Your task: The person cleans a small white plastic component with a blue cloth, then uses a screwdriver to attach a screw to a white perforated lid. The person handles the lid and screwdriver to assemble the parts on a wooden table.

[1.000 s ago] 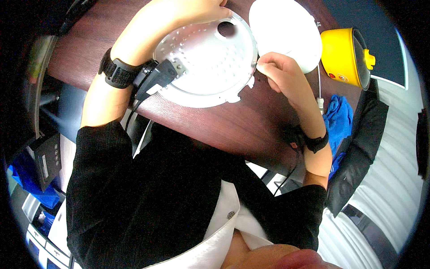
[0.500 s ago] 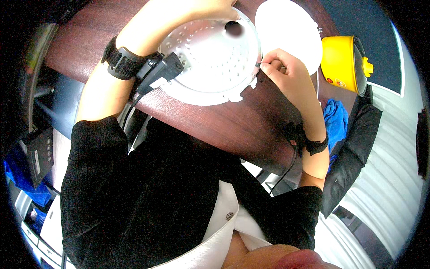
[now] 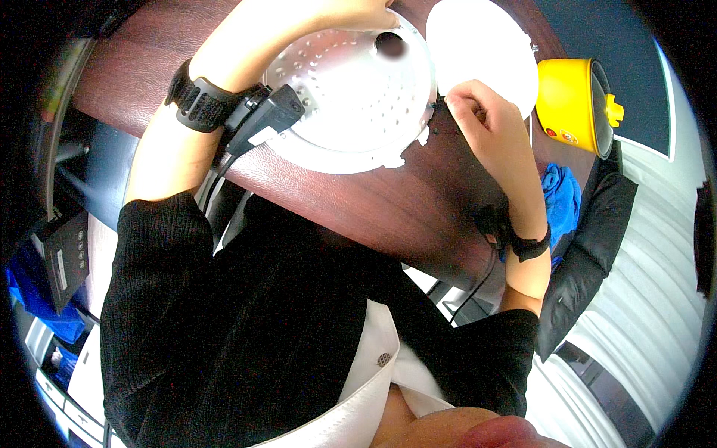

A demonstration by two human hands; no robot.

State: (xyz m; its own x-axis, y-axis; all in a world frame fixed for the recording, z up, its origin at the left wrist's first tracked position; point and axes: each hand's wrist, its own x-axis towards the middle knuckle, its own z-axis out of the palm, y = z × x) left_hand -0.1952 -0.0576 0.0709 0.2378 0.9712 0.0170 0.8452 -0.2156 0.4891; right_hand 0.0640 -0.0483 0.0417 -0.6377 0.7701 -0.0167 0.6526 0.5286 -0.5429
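Observation:
A round, silvery metal plate (image 3: 336, 97) with a dimpled face, a white rim and small notched tabs lies on the table. One dark round hole (image 3: 390, 45) shows near its far side. My left hand (image 3: 362, 13) reaches over the plate's far edge; the picture's top edge cuts it off and its fingers are mostly hidden. Just right of the rim is my right hand (image 3: 489, 123), fingers curled together in a pinch and a little apart from the plate. Whatever may be between those fingertips is too small to make out.
Beside the plate sits a smooth white round disc (image 3: 482, 52). Farther right are a yellow pot with a lid (image 3: 567, 104), a blue cloth (image 3: 560, 198) and a black padded item (image 3: 590, 261). Black devices with cables (image 3: 265, 116) are strapped to my wrists. The table (image 3: 328, 201) is reddish-brown wood.
My right hand has drawn slightly right, away from the plate's rim, and its fingers have curled further. My left hand and the plate have barely moved.

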